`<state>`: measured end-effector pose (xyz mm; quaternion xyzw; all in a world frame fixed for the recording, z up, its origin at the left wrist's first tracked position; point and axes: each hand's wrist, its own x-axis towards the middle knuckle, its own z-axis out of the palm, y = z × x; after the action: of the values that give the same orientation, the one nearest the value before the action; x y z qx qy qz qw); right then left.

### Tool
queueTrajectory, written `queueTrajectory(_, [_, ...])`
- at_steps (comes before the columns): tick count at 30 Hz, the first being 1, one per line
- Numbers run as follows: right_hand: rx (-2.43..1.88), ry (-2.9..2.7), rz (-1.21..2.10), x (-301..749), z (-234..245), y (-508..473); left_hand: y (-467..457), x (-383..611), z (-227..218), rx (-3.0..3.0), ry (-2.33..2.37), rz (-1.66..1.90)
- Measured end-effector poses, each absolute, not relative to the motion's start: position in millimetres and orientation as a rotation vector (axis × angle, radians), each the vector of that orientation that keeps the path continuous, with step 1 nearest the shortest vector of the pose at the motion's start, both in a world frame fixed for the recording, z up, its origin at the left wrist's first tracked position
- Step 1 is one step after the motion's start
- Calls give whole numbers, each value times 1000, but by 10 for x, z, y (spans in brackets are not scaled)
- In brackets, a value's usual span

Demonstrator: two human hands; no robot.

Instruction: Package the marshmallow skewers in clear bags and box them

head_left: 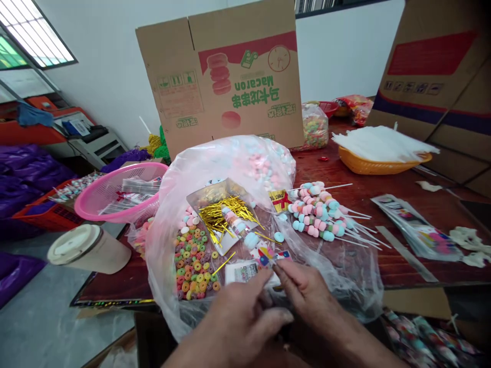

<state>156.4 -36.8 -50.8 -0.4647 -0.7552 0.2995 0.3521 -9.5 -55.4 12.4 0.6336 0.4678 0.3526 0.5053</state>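
Note:
My right hand (312,296) pinches the gathered lower end of a clear printed bag with a marshmallow skewer (238,225) inside. It points away from me, tilted to the left. Beside it, my left hand (241,317) has its fingers closed in at the same bag end; the exact grip is partly hidden. Just beyond is an open box of gold twist ties (218,212). Left of the box lie colourful cereal rings (195,260) on a plastic sheet (163,266). To the right lies a pile of pink and blue marshmallow skewers (318,212).
A lidded cup (92,248) and pink basket (118,189) stand left. A macaron carton (226,76) rises behind a bag of marshmallows (264,163). At right are an orange basket of white sticks (376,158), flat printed bags (418,227) and a ruler-like strip (406,253).

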Motion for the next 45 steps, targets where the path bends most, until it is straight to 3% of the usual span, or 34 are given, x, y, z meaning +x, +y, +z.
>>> queueTrajectory(3, [-1096,-2061,811,1704,-317,-302,-433,-469,391,2278,1530,987])
queueTrajectory(7, [-954,-2315,675,1762,-156,-236,-219,-603,270,2632,1448,562])
queueTrajectory(10, [-905,-2476,467,1734,-161,-195,-262,-500,-4,2505,1415,405])
queueTrajectory(17, [-817,-2407,-292,1428,-109,-324,-539,-391,-204,1785,1315,807])
queueTrajectory(20, [-533,-2609,-242,1318,-150,-429,-577,-445,-135,1512,1132,781])
queueTrajectory(23, [-461,-2761,-123,1331,-290,-483,-620,-489,-103,1605,1098,499])
queueTrajectory(25, [-484,-2819,36,1370,-382,-517,-655,-487,-110,1887,1171,294])
queueTrajectory(27, [-645,-2776,432,1387,-432,-559,-681,-469,-116,2267,1212,131])
queueTrajectory(31, [-1056,-2119,1850,1286,-400,-570,-694,-522,-104,2868,927,36])
queueTrajectory(33, [-1004,-1814,2276,1194,-372,-469,-703,-642,-120,2875,942,205])
queueTrajectory(35, [-939,-2012,2055,1090,-385,-290,-729,-802,-162,2614,1189,511])
queueTrajectory(39, [-1032,-2434,975,804,-576,66,-797,-1029,-260,1355,1711,1046])
queueTrajectory(42, [-1017,-2511,766,558,-749,155,-797,-1022,-295,591,1639,1147])
queueTrajectory(45, [-983,-2579,605,462,-780,157,-742,-961,-314,366,1506,1256])
